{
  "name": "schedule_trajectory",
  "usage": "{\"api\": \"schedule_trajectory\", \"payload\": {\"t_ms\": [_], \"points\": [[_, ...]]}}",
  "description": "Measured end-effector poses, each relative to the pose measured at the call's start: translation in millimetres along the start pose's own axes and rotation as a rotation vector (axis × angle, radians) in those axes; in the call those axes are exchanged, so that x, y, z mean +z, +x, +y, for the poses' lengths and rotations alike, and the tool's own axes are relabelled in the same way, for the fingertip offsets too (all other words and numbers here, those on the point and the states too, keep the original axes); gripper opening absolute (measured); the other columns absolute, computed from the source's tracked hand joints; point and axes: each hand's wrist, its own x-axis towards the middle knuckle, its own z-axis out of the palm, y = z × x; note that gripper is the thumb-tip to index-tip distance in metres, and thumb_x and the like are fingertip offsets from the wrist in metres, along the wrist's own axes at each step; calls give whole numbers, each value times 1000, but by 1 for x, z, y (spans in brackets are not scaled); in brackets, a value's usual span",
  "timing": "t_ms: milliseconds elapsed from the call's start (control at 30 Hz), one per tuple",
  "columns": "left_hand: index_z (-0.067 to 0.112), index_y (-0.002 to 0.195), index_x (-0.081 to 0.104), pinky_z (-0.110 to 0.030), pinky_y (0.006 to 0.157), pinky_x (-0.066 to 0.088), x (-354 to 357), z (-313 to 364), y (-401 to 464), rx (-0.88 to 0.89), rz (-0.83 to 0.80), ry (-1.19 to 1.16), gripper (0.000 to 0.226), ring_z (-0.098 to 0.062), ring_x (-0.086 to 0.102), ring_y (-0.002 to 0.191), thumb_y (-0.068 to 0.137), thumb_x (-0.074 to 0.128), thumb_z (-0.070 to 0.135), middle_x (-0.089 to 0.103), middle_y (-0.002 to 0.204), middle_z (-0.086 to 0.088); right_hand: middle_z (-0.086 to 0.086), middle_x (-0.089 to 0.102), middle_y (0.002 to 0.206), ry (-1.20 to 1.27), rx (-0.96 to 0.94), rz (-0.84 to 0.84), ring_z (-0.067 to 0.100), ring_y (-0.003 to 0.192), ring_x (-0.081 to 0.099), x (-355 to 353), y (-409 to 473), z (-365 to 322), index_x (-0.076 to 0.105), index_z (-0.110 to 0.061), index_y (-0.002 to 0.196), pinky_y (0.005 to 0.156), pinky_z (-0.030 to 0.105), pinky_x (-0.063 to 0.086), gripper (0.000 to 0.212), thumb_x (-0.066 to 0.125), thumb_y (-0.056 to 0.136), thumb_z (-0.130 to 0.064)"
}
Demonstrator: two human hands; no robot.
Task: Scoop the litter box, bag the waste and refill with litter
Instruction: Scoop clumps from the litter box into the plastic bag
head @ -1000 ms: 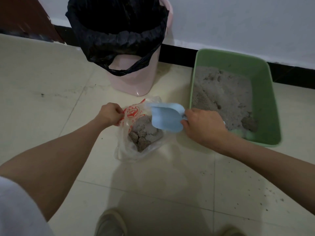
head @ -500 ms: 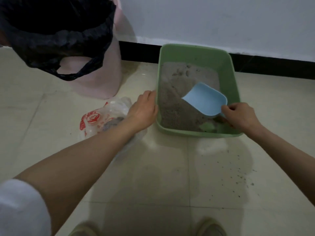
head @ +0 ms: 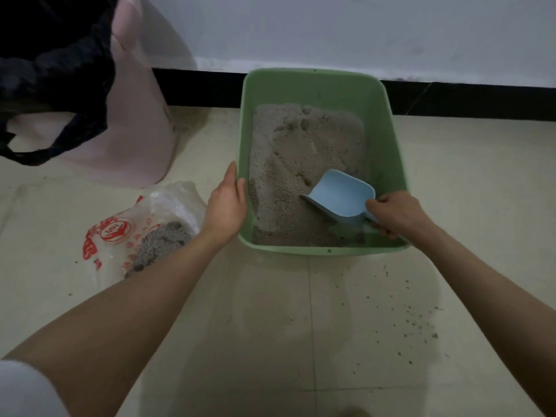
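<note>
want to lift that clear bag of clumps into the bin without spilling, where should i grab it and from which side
Probably pinch the loose crumpled top of the clear plastic bag, gathering it shut, coming from above. The grey clumps sag in its lower part, so the slack plastic above them is the free part to grip. The left hand, resting on the litter box rim, is nearest.

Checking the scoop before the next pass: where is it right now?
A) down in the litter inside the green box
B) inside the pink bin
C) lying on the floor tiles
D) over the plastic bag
A: the right hand holds the blue scoop with its front edge in the litter of the green box.
</note>
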Motion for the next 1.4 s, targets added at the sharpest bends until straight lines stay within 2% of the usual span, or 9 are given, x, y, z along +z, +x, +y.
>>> {"api": "schedule_trajectory", "payload": {"t_ms": [133,267,400,633,767,867,967,1067,1400], "points": [[11,142,29,-30,55,35,3,-1,0,-3,18,-32,43,-21,47,56,100,30,22,52,71,-10,3,60,56,75,5,-4,14,44,51,10,10,2,69,-1,83,38,19,41,29,47,88,-20],[11,142,29,-34,58,40,5,-2,1,3,53,16,44,-29,52,64,100,29,22,54,75,-13,7,64,63,149,-4,17,15,44,52,19,16,2,69,1,88,42,22,44,29,49,88,-20],[8,143,28,-33,60,37,7,-2,2,16,75,55,45,-32,55,70,100,29,20,54,78,-14,4,58,54,183,-8,58,10,34,51,27,22,0,67,3,85,46,24,47,30,51,87,-21],[7,144,27,-37,72,41,5,2,0,13,83,62,46,-37,57,87,100,30,19,61,100,-24,10,63,72,107,-20,61,20,54,60,33,34,-4,63,-7,83,75,38,56,24,47,89,-24],[9,144,27,-39,72,42,5,2,0,4,84,64,46,-38,57,86,100,29,20,61,100,-25,13,64,77,47,-14,80,29,69,62,36,40,-4,61,-6,80,70,36,53,25,47,88,-25],[10,144,28,-39,70,42,5,1,1,-5,85,64,45,-38,57,84,100,29,21,60,98,-25,12,59,74,-134,-29,203,29,67,56,29,42,-10,63,-4,80,61,28,42,29,47,86,-28],[10,142,30,-41,68,43,5,2,0,3,87,58,44,-39,57,81,99,29,20,61,96,-26,14,58,77,-297,-34,299,33,75,60,15,43,-18,64,-3,85,66,33,46,34,47,86,-32],[10,144,28,-43,72,45,4,4,-1,-10,88,71,45,-40,58,85,100,29,21,61,101,-25,14,54,78,-389,-32,347,31,73,54,2,43,-25,58,-3,79,65,31,38,29,48,86,-30],[11,145,27,-42,74,45,2,7,-2,-26,87,102,46,-39,59,89,100,28,22,61,106,-25,18,57,83,-234,-12,263,31,76,54,10,46,-26,54,-3,80,65,32,41,27,50,85,-28]]}}
